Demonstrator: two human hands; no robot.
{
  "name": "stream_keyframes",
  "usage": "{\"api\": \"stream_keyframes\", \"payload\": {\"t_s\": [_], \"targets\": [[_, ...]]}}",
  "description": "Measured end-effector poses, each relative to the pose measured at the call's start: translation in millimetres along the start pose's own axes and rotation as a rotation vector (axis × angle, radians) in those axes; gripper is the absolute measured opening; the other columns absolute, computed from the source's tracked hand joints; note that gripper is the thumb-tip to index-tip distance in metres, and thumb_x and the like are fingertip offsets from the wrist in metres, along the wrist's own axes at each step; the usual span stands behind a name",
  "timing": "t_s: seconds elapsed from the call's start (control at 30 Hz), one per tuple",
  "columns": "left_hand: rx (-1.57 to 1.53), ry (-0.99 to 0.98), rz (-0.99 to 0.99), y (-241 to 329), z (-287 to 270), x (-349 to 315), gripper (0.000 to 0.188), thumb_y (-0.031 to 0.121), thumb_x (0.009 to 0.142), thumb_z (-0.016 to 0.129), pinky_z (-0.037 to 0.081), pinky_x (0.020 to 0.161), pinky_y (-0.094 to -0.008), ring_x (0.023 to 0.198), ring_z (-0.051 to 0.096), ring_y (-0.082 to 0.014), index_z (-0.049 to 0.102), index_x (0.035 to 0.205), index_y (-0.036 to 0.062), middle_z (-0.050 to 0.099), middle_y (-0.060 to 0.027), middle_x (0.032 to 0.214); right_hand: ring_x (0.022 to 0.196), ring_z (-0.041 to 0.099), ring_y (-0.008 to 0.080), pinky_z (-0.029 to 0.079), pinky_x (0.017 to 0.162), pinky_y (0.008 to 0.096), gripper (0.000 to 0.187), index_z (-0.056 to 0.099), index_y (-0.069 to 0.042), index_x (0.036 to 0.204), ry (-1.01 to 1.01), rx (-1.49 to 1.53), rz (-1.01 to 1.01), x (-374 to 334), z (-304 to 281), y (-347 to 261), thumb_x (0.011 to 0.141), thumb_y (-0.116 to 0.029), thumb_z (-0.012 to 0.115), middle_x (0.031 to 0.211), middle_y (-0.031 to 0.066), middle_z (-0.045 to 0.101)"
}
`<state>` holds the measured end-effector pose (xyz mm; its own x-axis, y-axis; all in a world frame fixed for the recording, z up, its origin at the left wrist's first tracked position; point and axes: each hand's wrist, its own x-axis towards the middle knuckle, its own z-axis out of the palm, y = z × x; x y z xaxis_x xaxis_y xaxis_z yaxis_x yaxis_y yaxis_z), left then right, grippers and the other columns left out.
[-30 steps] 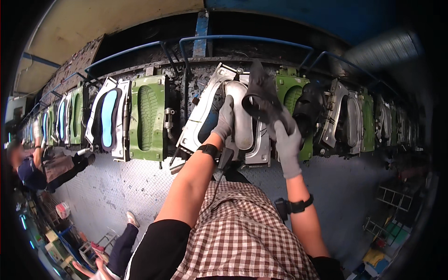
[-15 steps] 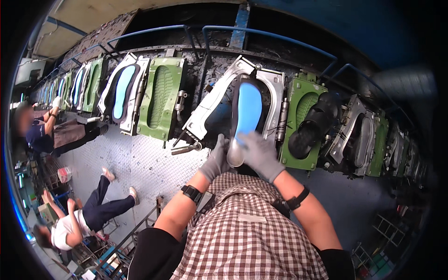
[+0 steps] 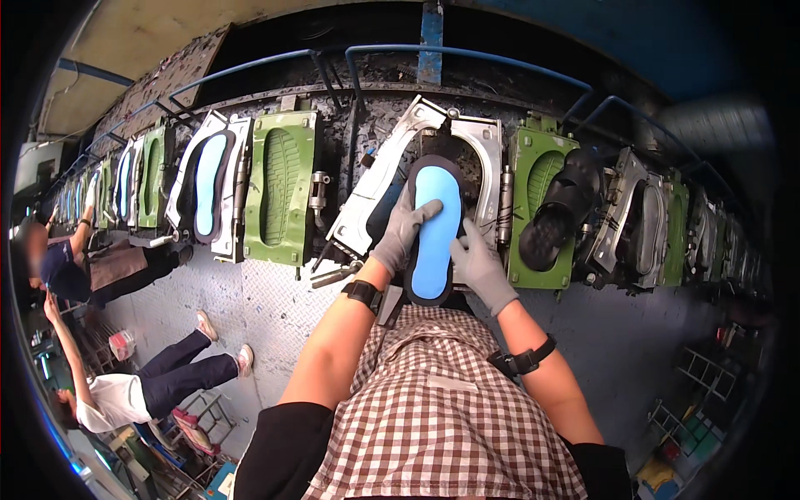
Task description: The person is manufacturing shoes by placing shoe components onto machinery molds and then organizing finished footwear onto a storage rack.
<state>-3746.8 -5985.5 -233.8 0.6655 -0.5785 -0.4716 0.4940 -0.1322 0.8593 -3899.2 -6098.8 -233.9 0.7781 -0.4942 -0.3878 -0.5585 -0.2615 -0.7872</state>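
My left hand (image 3: 404, 227), in a grey glove, is closed on a shoe sole (image 3: 435, 242) with a bright blue top and black rim. Its thumb lies across the blue face, and its other fingers are hidden underneath. My gloved right hand (image 3: 480, 262) is at the sole's right edge, fingers half curled, with the thumb and forefinger apart. Whether it touches the rim I cannot tell. Just beyond the sole stands an opened silver metal mould frame (image 3: 486, 158), which the sole partly covers. Right of it, a green mould plate (image 3: 521, 187) carries a sole-shaped cavity.
A black jointed mould part (image 3: 560, 212) rests over the green plate. Another green plate (image 3: 282, 179) stands to the left, in a long row of moulds. Blue rails (image 3: 467, 52) run behind. A metal handle (image 3: 337, 275) sticks out low. Two people are at the left.
The sole has come nearer to me, away from the mould frame. My left hand has moved from its heel end to its middle; my right hand has shifted off the blue face to the edge.
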Motion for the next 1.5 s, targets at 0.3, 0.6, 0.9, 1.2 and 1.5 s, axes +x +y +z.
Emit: {"api": "stream_keyframes", "payload": {"t_s": [0.3,0.6,0.9,1.2,1.5], "targets": [[-0.239,-0.058,0.064,4,13,14,0.079,0.011,0.084,0.077,0.052,0.098,-0.0334,0.117,0.06,-0.0214,0.041,0.153,0.0025,0.059,-0.0129,0.135,0.06,0.042,0.0093,0.043,0.058,0.0286,0.058,0.045,0.007,0.148,0.255,0.341,-0.045,-9,21,-21,0.096,-0.011,0.062,0.069,0.0014,0.043],[-0.224,0.018,0.151,26,44,82,0.078,0.009,0.085,0.077,0.057,0.088,-0.0333,0.105,0.065,-0.0232,0.038,0.153,0.0005,0.062,-0.0159,0.13,0.108,0.067,0.0396,0.053,0.09,0.0496,0.059,0.043,-0.02,0.154,0.341,-0.158,-0.05,65,-28,-30,0.095,-0.022,0.053,0.131,0.0174,0.066],[0.361,0.151,0.193,-18,61,-8,0.098,0.044,0.083,0.08,0.038,0.113,-0.0449,0.135,0.048,-0.034,0.032,0.15,-0.0084,0.046,-0.0263,0.147,0.093,0.071,0.0289,0.056,0.08,0.0402,0.052,0.052,-0.012,0.148,0.361,-0.1,-0.256,0,-85,10,0.097,-0.015,0.06,0.117,0.0158,0.072],[0.999,0.038,0.546,-4,208,7,0.079,0.03,0.087,0.075,0.04,0.113,-0.046,0.134,0.05,-0.0411,0.04,0.153,0.0037,0.052,-0.0245,0.146,0.106,0.057,0.0264,0.048,0.096,0.0414,0.081,0.037,-0.001,0.155,0.667,0.178,-0.134,-26,-163,120,0.087,-0.017,0.077,0.124,0.0164,0.056],[0.121,-0.288,0.151,-15,357,22,0.046,-0.003,0.091,0.055,0.052,0.089,-0.0267,0.101,0.063,-0.013,0.054,0.136,0.0,0.068,-0.0074,0.115,0.112,0.062,0.0156,0.05,0.099,0.0293,0.043,0.053,0.005,0.136,0.296,1.072,0.097,-73,-285,150,0.101,-0.015,0.064,0.128,0.0094,0.063]]}}
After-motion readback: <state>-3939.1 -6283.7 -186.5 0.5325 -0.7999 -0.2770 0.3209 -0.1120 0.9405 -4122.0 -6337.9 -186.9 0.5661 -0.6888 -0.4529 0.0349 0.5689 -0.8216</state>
